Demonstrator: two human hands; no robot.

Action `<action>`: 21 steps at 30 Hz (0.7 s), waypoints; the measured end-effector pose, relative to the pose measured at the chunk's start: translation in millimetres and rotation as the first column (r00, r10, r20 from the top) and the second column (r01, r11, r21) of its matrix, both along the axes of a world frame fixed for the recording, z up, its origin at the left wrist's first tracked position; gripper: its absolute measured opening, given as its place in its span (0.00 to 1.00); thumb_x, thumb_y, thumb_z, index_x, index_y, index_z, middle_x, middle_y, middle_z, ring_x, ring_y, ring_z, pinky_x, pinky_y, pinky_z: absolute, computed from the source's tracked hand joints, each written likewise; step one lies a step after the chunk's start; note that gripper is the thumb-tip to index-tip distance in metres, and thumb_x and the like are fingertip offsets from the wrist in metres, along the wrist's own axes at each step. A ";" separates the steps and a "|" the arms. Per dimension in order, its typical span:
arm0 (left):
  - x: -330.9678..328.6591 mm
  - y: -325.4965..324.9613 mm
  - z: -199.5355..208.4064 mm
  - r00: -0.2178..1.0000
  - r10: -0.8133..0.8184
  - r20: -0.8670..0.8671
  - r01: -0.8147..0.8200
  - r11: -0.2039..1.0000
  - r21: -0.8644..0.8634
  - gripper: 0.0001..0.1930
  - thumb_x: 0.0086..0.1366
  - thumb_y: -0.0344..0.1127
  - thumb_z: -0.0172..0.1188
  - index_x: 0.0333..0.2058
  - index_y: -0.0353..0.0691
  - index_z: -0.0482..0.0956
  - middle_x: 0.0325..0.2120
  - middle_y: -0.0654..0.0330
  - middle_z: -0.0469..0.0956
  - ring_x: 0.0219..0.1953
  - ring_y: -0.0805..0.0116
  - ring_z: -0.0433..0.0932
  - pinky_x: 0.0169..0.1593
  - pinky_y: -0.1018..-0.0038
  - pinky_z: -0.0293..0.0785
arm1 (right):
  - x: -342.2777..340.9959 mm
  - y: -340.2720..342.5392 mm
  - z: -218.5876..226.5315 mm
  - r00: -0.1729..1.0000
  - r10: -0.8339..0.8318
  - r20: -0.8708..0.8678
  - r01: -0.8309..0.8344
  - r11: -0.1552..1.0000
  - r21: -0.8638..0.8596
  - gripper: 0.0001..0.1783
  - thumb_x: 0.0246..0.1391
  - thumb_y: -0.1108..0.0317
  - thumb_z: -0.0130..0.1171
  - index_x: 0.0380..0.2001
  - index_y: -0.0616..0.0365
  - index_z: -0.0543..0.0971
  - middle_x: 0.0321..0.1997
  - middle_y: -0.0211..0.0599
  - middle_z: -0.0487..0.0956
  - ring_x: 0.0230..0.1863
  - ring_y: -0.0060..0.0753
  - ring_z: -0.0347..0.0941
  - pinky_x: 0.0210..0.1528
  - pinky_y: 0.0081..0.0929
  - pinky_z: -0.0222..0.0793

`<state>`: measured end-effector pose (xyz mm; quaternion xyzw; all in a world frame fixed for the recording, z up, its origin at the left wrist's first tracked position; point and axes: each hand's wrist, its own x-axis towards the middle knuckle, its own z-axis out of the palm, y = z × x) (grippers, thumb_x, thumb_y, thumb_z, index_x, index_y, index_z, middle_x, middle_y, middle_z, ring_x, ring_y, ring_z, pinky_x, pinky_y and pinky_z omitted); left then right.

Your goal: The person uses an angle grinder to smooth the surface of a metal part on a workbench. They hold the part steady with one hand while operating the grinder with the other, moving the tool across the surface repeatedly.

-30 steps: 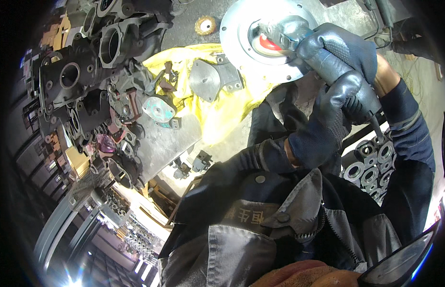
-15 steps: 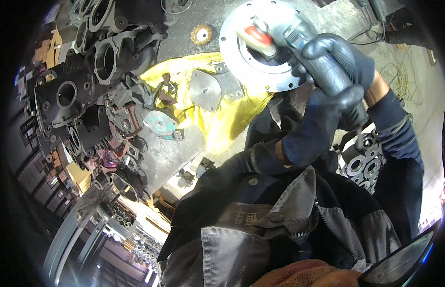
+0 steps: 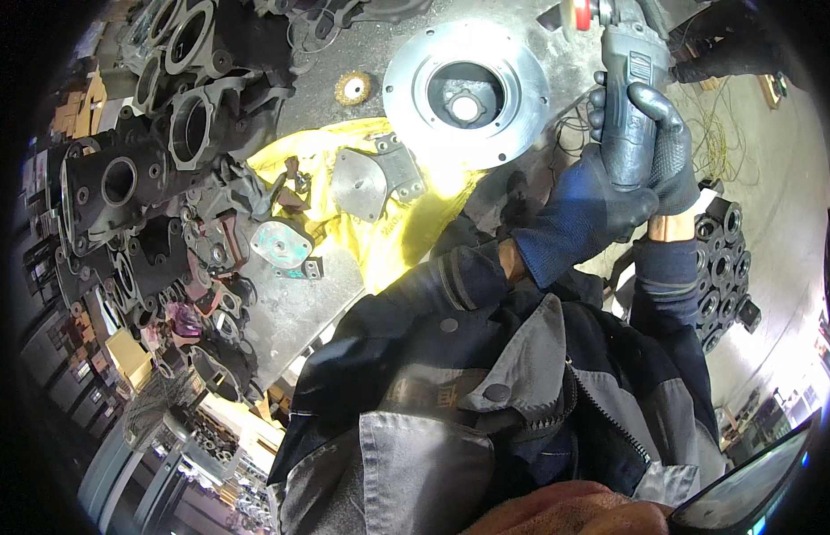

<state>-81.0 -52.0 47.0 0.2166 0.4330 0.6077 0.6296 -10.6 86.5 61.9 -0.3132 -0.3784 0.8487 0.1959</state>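
Observation:
Both gloved hands grip a grey angle grinder point(image 3: 627, 134) at the right of the bench. My right hand point(image 3: 673, 165) wraps its body, thumb along the near side and fingertips round the far side. My left hand point(image 3: 589, 214), in a blue-cuffed glove, is closed round the rear end. At the grinder's head, near the top edge, a red disc point(image 3: 580, 12) shows partly. Apart from the tool, a round silver flange point(image 3: 525, 96) with a ring of small holes lies on the bench. A lobed part with a bright centre point(image 3: 465, 109) shows through its opening.
Left of the flange lie a brass-coloured wire wheel point(image 3: 353, 88) and a yellow cloth point(image 3: 406, 241) bearing a flat metal plate point(image 3: 359, 185). Dark castings point(image 3: 121, 181) crowd the far left. Ring-shaped parts point(image 3: 721, 266) are stacked at right, with a coiled cable point(image 3: 718, 147) on the floor beyond.
The grinder has moved up and right, off the flange, with both hands still round it. Its disc no longer covers the flange's opening. The view has shifted a little.

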 end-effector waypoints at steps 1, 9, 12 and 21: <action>0.7 3.9 0.3 0.995 0.001 -0.101 -0.002 1.000 -0.010 0.27 0.57 0.35 0.72 0.48 0.26 0.70 0.26 0.57 0.79 0.28 0.72 0.81 0.31 0.74 0.80 | 3.7 7.2 -2.1 1.000 -0.003 -0.012 0.003 1.000 -0.004 0.27 0.62 0.57 0.57 0.57 0.69 0.76 0.46 0.50 0.84 0.39 0.40 0.84 0.45 0.33 0.84; 24.6 77.7 -26.1 0.762 0.046 -0.646 -0.209 0.962 -0.178 0.30 0.57 0.41 0.73 0.48 0.25 0.70 0.22 0.53 0.80 0.23 0.66 0.82 0.29 0.70 0.80 | 2.0 88.3 -34.7 0.990 0.125 -0.061 -0.128 0.990 -0.055 0.35 0.66 0.45 0.52 0.61 0.67 0.73 0.45 0.44 0.83 0.39 0.36 0.82 0.44 0.32 0.82; 36.8 111.6 -34.6 0.791 0.098 -0.604 -0.297 0.925 -0.238 0.35 0.51 0.46 0.75 0.47 0.24 0.72 0.27 0.44 0.81 0.31 0.50 0.84 0.36 0.60 0.81 | 3.1 123.8 -50.7 0.988 0.153 -0.012 -0.154 0.987 -0.052 0.35 0.67 0.43 0.51 0.59 0.67 0.74 0.42 0.41 0.82 0.37 0.34 0.80 0.42 0.33 0.81; 59.6 163.6 -57.9 0.645 0.199 -0.738 -0.510 0.831 -0.222 0.38 0.48 0.46 0.77 0.48 0.23 0.70 0.31 0.40 0.82 0.34 0.44 0.85 0.39 0.58 0.82 | 4.5 184.1 -101.8 0.928 0.329 -0.172 -0.364 0.899 -0.243 0.33 0.65 0.51 0.54 0.62 0.67 0.71 0.44 0.42 0.81 0.40 0.37 0.81 0.43 0.33 0.81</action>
